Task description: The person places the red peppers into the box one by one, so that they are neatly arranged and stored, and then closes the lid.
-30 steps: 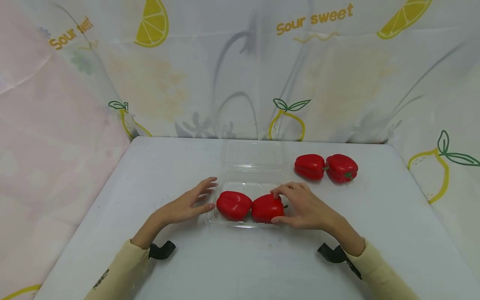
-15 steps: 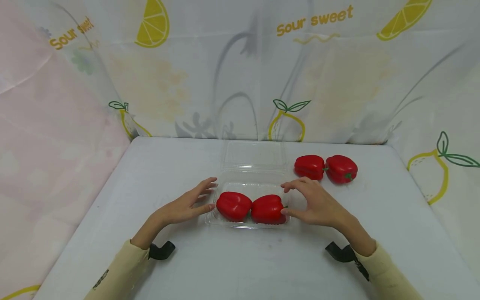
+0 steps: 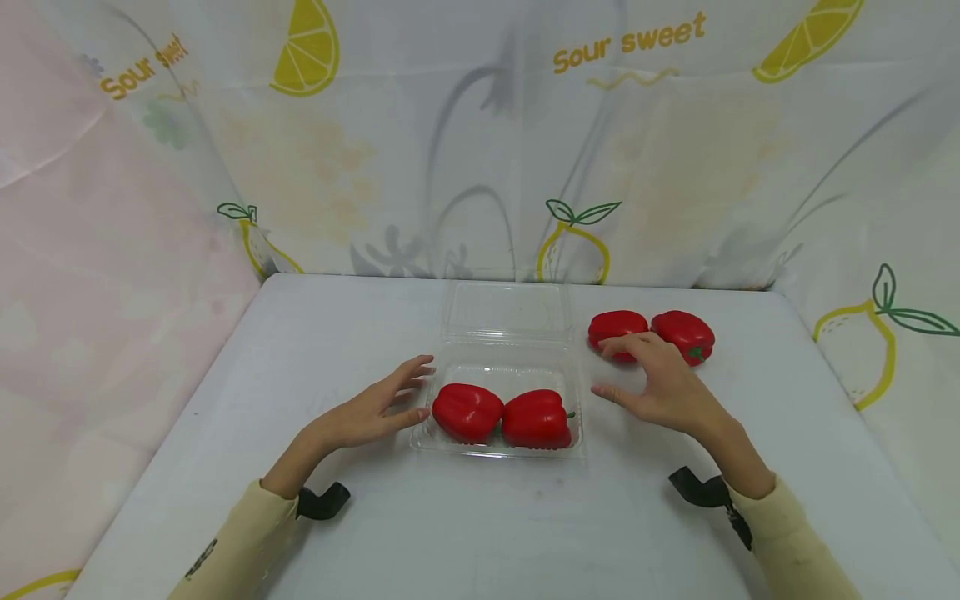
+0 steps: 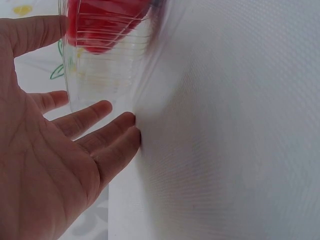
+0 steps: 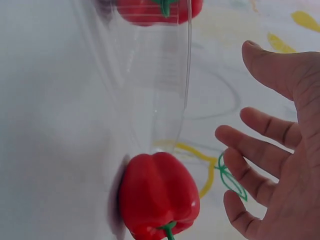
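Note:
A clear plastic clamshell box (image 3: 495,371) lies with its lid (image 3: 507,310) folded back toward the rear wall. In its front half rest two red bell peppers, a left one (image 3: 468,412) and a right one (image 3: 536,418), side by side. My left hand (image 3: 367,414) is at the box's left side, fingers spread, with the thumb tip at the rim in the left wrist view. My right hand (image 3: 660,383) is empty, fingers loosely bent. In the head view it overlaps two more red peppers, a left one (image 3: 617,325) and a right one (image 3: 686,335).
The white table (image 3: 480,525) ends at a printed fabric backdrop (image 3: 405,150) with lemon drawings. Black curved pieces (image 3: 324,502) are strapped at both wrists, below the sleeves.
My right hand has let go of the right pepper in the box and moved right and back, toward the two peppers outside. My left hand has stayed put.

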The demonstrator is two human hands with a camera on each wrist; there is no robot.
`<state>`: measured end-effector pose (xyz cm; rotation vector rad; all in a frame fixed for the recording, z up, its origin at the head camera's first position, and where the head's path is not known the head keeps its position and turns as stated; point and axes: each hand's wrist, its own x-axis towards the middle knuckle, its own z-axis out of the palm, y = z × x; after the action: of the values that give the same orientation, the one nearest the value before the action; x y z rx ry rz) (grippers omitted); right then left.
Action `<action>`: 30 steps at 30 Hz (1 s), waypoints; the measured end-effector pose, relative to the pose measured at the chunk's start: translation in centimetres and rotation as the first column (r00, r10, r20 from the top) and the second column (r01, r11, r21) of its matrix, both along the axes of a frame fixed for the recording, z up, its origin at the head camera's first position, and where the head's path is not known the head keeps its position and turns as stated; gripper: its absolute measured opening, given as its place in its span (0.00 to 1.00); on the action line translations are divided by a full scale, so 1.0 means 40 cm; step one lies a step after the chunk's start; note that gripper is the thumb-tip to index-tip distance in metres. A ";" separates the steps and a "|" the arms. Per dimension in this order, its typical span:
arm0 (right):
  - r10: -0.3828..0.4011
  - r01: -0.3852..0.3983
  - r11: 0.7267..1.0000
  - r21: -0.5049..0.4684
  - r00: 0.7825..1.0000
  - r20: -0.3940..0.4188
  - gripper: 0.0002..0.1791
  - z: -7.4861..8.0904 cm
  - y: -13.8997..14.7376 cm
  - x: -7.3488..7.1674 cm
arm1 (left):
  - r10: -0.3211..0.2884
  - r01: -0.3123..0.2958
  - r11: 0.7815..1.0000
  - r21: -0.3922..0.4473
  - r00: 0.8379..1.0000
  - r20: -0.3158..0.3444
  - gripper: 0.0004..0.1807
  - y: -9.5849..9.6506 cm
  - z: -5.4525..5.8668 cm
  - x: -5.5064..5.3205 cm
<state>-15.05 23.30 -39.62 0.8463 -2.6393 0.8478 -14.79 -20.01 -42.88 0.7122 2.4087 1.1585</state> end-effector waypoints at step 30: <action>-0.223 0.222 0.975 0.027 0.972 0.071 0.29 -0.011 0.042 -0.101 | 0.002 -0.002 1.000 0.017 1.000 0.010 0.44 -0.004 -0.002 0.001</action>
<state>-19.09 24.98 -40.07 0.5183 -2.7438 0.8109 -14.74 -20.18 -42.97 0.7079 2.3945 1.1818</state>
